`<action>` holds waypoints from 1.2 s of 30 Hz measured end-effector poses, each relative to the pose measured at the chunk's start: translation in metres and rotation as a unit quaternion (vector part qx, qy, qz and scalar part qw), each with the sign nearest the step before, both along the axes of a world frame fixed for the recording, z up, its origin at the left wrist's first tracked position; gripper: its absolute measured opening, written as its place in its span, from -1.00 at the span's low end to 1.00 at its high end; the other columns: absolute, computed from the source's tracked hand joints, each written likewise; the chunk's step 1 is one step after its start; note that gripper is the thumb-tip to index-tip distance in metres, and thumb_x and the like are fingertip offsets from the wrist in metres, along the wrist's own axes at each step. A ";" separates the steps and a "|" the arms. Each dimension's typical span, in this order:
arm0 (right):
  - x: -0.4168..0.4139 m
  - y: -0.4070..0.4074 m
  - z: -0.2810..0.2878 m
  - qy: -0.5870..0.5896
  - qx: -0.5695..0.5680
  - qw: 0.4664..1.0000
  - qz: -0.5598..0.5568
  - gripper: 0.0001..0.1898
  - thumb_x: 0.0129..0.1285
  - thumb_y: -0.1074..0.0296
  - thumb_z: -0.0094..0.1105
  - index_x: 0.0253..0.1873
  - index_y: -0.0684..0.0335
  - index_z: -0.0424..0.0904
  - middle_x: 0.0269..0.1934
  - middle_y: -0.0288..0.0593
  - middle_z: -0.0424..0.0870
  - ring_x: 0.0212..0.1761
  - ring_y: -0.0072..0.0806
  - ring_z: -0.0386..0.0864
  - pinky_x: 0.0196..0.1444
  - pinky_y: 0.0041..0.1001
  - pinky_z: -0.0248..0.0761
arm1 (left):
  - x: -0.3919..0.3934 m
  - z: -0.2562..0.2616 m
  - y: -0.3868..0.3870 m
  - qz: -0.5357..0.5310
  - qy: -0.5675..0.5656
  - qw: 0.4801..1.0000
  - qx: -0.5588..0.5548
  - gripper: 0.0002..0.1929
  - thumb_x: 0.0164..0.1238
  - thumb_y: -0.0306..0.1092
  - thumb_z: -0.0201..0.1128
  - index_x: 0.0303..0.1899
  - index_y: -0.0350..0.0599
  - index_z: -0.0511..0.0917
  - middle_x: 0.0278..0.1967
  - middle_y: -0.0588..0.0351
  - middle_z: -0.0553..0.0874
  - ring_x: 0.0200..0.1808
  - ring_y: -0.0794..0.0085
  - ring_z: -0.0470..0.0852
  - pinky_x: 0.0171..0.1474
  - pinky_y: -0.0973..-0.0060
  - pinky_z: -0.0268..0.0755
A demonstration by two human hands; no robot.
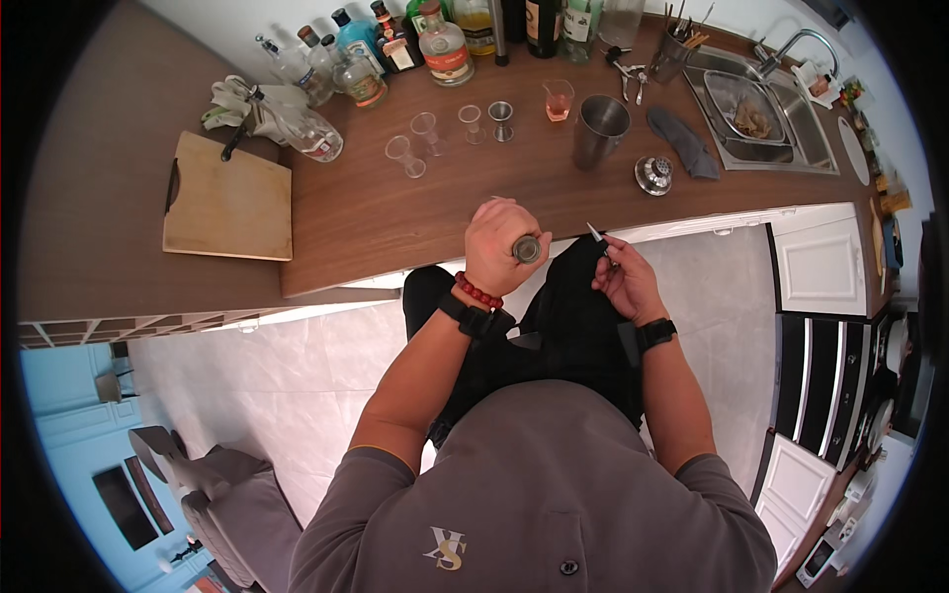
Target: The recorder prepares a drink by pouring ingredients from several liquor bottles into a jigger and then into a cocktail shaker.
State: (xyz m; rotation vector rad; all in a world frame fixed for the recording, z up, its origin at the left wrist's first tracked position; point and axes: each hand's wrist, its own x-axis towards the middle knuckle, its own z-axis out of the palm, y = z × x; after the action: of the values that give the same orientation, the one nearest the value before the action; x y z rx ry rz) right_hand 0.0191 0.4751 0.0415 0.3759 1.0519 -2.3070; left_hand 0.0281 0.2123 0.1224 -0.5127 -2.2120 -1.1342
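Note:
My left hand [498,241] is closed around a cylindrical object [526,250] by the counter's front edge. Only its round, dull grey end shows; my fingers hide the rest. In my right hand [626,278] is a small pointed metal tool [594,231], perhaps a knife, its tip directed up and away from me. On the wooden counter [489,189] beyond stand several clear hourglass jiggers [405,157] and a metal jigger [501,121]. Right of them are a small glass jug [558,104] of pink liquid, a metal shaker tin [599,133] and a strainer top [654,176].
Liquor bottles [445,48] line the wall. A cutting board [230,196], with a black-handled tool [234,142] at its far edge, lies left near a clear bottle [300,130]. A grey cloth [682,144] lies before the sink [804,141]. White cabinets [819,259] stand right.

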 end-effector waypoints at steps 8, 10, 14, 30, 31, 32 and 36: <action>0.002 -0.001 -0.002 0.002 0.006 1.000 -0.003 -0.69 0.53 0.33 0.09 0.28 0.22 0.44 -0.35 -0.16 0.65 -0.39 -0.39 0.61 -0.24 -0.30 0.60 | 0.002 0.002 -0.002 0.013 -0.005 1.000 -0.009 -0.78 0.02 -0.54 0.47 -0.39 -0.05 0.54 -0.41 0.14 0.66 -0.24 0.14 0.68 0.10 0.17 0.52; 0.002 -0.002 -0.002 0.004 0.004 1.000 -0.001 -0.69 0.53 0.32 0.09 0.28 0.21 0.44 -0.35 -0.16 0.65 -0.39 -0.40 0.61 -0.25 -0.30 0.60 | 0.000 0.005 -0.005 0.027 -0.013 0.999 0.012 -0.80 0.07 -0.53 0.46 -0.37 -0.07 0.56 -0.40 0.13 0.67 -0.22 0.13 0.68 0.05 0.21 0.51; 0.003 0.000 -0.005 0.017 0.002 1.000 -0.002 -0.68 0.53 0.31 0.09 0.28 0.21 0.44 -0.35 -0.18 0.65 -0.39 -0.42 0.61 -0.26 -0.32 0.60 | -0.005 -0.002 -0.013 0.071 -0.045 0.995 0.060 -0.86 0.20 -0.50 0.45 -0.33 -0.12 0.60 -0.36 0.12 0.70 -0.24 0.26 0.69 -0.04 0.35 0.51; 0.005 -0.002 0.000 0.014 0.023 0.999 -0.019 -0.68 0.51 0.29 0.12 0.26 0.23 0.45 -0.38 -0.23 0.64 -0.45 -0.49 0.58 -0.30 -0.36 0.57 | -0.062 0.013 -0.147 0.178 -0.289 0.934 0.115 -0.80 0.30 -0.31 0.38 -0.33 -0.28 0.65 -0.47 0.12 0.76 -0.43 0.49 0.71 -0.29 0.44 0.55; 0.005 -0.001 -0.001 0.011 0.022 1.000 -0.020 -0.69 0.52 0.30 0.10 0.26 0.23 0.45 -0.39 -0.23 0.63 -0.45 -0.47 0.58 -0.31 -0.37 0.57 | -0.066 0.015 -0.159 0.177 -0.290 0.934 0.108 -0.80 0.30 -0.31 0.38 -0.33 -0.28 0.65 -0.47 0.12 0.76 -0.43 0.49 0.71 -0.29 0.44 0.55; 0.005 -0.001 -0.001 0.007 0.022 1.000 -0.020 -0.70 0.52 0.32 0.08 0.26 0.23 0.44 -0.39 -0.23 0.63 -0.46 -0.46 0.58 -0.31 -0.37 0.57 | -0.069 0.017 -0.172 0.216 -0.325 0.921 0.004 -0.77 0.28 -0.26 0.38 -0.31 -0.29 0.67 -0.45 0.04 0.77 -0.41 0.38 0.74 -0.26 0.37 0.56; 0.006 0.001 -0.001 0.012 0.012 1.000 -0.025 -0.69 0.52 0.31 0.08 0.26 0.24 0.44 -0.40 -0.24 0.63 -0.46 -0.48 0.58 -0.33 -0.38 0.57 | -0.080 0.021 -0.197 0.247 -0.364 0.880 -0.180 -0.68 0.21 -0.12 0.32 -0.37 -0.27 0.69 -0.49 -0.06 0.75 -0.41 0.21 0.75 -0.25 0.29 0.55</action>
State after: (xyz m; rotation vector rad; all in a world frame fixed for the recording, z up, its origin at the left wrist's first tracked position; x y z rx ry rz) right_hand 0.0248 0.4760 0.0405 0.3875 1.0936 -2.3502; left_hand -0.0523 0.0151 0.1433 0.4236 -2.9761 -0.6854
